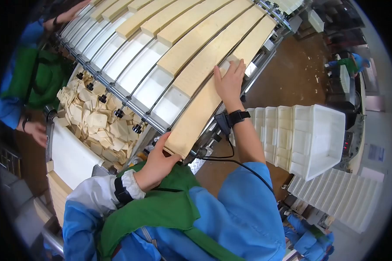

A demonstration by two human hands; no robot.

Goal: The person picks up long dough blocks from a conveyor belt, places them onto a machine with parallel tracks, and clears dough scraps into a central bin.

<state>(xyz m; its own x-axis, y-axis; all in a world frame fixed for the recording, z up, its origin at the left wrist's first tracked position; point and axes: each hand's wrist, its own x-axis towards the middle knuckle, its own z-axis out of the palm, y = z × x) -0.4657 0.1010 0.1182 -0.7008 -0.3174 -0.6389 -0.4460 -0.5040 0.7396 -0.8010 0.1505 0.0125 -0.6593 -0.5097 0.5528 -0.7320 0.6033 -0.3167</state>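
Observation:
A long pale-yellow block (pixel 196 115), which looks like a row of thin dough sheets pressed together, lies in the outermost right lane of a slatted rack. My left hand (pixel 154 167) grips its near end, with thumb and fingers at the two sides. Over the block's far end lies my right hand (pixel 231 85), its fingers reaching around it, near another pale block (pixel 257 37) in the same lane. Further similar blocks (pixel 207 54) fill the neighbouring lanes, divided by thin metal rods. The undersides of both hands are hidden.
Loose square sheets (pixel 96 119) fill a bin below the rack's front rail (pixel 111 87). A white chute (pixel 72 150) is at left. White nested crates (pixel 318 139) stand at right. A co-worker's hand (pixel 35 132) is at left; other people (pixel 309 237) work farther off. A black cable (pixel 244 165) crosses near my right arm.

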